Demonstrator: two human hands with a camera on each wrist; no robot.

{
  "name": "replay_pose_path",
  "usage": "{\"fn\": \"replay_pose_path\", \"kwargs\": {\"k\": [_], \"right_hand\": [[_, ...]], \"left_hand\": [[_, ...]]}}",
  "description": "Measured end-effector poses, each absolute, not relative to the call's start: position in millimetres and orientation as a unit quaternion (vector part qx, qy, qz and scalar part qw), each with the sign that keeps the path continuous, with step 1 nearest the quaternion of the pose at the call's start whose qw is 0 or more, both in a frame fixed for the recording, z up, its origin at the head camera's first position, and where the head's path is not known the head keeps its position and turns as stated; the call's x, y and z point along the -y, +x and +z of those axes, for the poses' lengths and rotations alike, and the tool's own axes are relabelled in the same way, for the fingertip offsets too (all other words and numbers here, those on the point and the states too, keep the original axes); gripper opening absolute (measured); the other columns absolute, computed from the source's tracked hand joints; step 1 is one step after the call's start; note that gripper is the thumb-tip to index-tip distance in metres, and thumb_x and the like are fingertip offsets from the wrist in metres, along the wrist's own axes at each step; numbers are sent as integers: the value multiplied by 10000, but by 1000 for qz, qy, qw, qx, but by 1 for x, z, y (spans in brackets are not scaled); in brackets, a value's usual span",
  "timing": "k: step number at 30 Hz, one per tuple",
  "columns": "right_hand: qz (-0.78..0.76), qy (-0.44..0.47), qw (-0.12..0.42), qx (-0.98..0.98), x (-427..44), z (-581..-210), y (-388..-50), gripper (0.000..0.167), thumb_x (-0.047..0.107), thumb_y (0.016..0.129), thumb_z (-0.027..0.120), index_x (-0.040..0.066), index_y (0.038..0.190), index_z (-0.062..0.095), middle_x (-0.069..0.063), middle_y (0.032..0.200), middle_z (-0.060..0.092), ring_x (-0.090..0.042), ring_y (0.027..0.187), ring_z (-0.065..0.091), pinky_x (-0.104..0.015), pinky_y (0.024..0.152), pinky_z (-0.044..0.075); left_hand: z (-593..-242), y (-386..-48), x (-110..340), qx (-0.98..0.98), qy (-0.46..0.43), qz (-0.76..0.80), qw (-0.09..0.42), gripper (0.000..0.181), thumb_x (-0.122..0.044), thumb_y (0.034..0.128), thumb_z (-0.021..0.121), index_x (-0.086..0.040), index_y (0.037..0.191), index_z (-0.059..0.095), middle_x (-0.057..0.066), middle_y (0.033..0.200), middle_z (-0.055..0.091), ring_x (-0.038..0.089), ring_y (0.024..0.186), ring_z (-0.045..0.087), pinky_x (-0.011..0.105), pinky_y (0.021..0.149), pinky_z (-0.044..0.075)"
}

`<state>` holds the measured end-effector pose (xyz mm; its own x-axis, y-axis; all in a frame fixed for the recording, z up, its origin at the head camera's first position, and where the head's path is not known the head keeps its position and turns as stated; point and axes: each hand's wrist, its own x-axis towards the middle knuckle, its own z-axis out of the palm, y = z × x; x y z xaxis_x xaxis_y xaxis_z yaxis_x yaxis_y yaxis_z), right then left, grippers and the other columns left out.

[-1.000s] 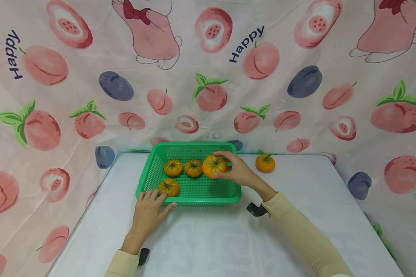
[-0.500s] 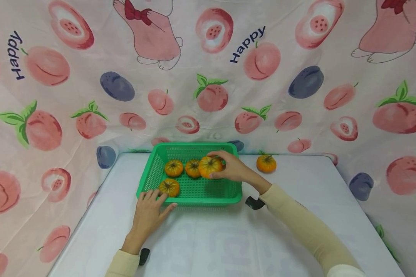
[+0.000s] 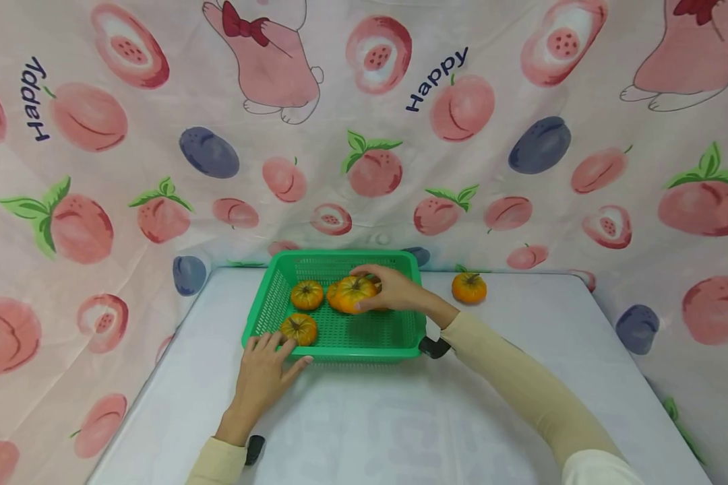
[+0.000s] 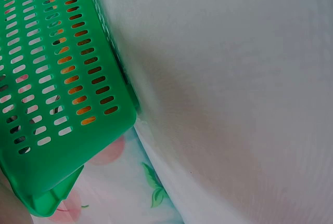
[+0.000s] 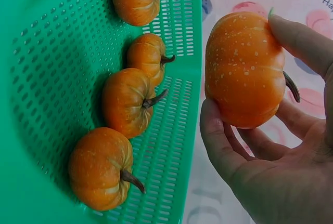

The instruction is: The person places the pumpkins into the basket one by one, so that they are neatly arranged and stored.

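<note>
A small orange pumpkin (image 5: 244, 70) is pinched between the thumb and fingers of my right hand (image 3: 394, 289), above the green basket (image 3: 346, 352). Its curved stem points toward the palm in the right wrist view. Inside the basket lie several more pumpkins, such as one at the back left (image 3: 307, 295) and one at the front left (image 3: 299, 329). The held pumpkin and my right hand partly hide others from the head view. My left hand (image 3: 261, 377) rests with relaxed fingers over the basket's front-left rim, thumb outside. Only a sliver of it shows in the left wrist view.
Another pumpkin (image 3: 469, 288) sits on the white table (image 3: 364, 417), right of the basket near the back edge. Behind the table hangs a peach-printed cloth (image 3: 315, 168), close to the basket's back rim.
My right hand has carried the held pumpkin leftward over the basket, so it covers more of the middle pumpkin. The left hand stays on the rim.
</note>
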<state>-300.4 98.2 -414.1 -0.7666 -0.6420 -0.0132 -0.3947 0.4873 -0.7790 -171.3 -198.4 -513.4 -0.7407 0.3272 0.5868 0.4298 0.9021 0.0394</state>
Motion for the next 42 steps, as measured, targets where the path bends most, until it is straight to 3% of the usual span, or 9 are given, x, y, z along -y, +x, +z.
{"fn": "replay_pose_path", "kwargs": {"k": [4,9,21,28,35,42], "right_hand": [[-403,-306,171,-846,-91,-416,-305,688,326,831,793,194,1432,483,-56,1433,502,-264,1312,486,-443,1109,396],[-394,-305,188,-846,-81,-415,-311,699,306,818,807,166,1426,494,-61,1439,506,-257,1329,475,-450,1126,377],[-347,-314,223,-855,-65,-427,-313,620,329,830,799,224,1379,532,-61,1409,529,-265,1325,477,-468,1120,377],[-345,-309,244,-852,-55,-435,-321,636,321,813,816,249,1375,528,-43,1415,523,-247,1330,473,-457,1120,381],[-338,-326,273,-839,-48,-440,-323,685,276,820,812,142,1414,500,-56,1408,524,-256,1332,471,-452,1106,398],[-304,-327,278,-851,-44,-448,-325,693,278,813,819,139,1412,498,-64,1410,523,-266,1329,476,-456,1096,408]], "left_hand": [[-513,-171,198,929,-205,-89,295,502,-662,927,466,-180,896,602,41,888,570,270,843,538,438,816,395],[-513,-171,198,932,-202,-87,288,430,-617,895,569,-188,904,603,31,894,570,256,853,541,437,827,400],[-516,-171,197,933,-203,-82,285,382,-555,836,682,-189,906,598,29,897,563,252,862,542,436,835,401],[-517,-173,200,935,-196,-83,284,396,-598,881,609,-204,915,600,18,906,565,242,890,548,432,847,397],[-516,-173,199,933,-198,-85,289,423,-627,900,559,-206,907,602,11,900,567,240,888,555,435,841,403],[-514,-173,200,935,-198,-79,282,418,-620,894,573,-203,910,600,14,902,567,241,892,561,430,848,407]]}}
